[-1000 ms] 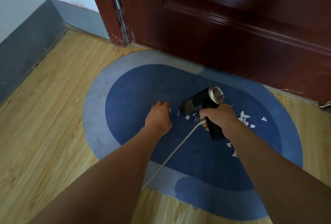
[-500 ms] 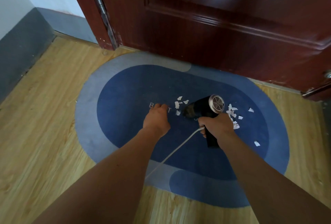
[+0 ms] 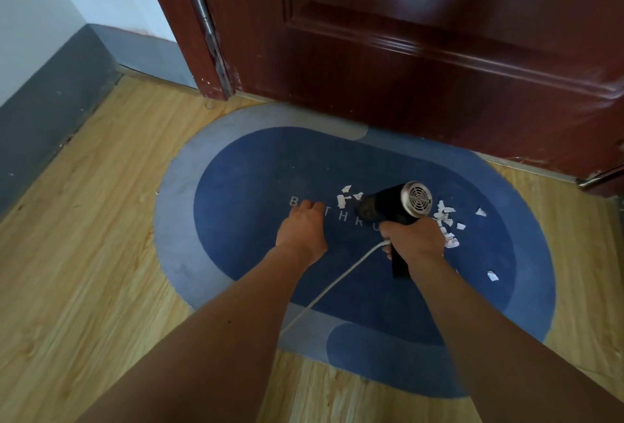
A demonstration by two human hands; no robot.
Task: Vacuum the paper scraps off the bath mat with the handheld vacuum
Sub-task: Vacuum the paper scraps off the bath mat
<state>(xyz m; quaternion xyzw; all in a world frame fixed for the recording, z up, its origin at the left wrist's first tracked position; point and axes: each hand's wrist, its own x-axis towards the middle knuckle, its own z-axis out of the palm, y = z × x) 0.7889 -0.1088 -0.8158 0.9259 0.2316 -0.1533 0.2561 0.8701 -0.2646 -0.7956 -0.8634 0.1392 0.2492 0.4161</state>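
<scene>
A blue and grey oval bath mat [image 3: 243,166] lies on the wooden floor before a door. My right hand [image 3: 413,236] grips the handle of a black handheld vacuum [image 3: 388,206] with a silver rear grille; its nozzle points left and down at the mat. A white cord [image 3: 332,284] trails from the handle toward me. White paper scraps [image 3: 347,198] lie just beyond the nozzle, and more scraps [image 3: 445,216] lie to the right of the vacuum. My left hand [image 3: 302,230] rests on the mat over the printed letters, fingers curled down against it.
A dark red wooden door [image 3: 422,51] and its frame stand directly behind the mat. A grey skirting wall [image 3: 50,98] runs along the left. Wooden flooring [image 3: 84,253] surrounds the mat.
The view has tilted up toward the door. The vacuum nozzle has shifted slightly right along the mat, uncovering scraps by the letters. My left hand stays pressed on the mat.
</scene>
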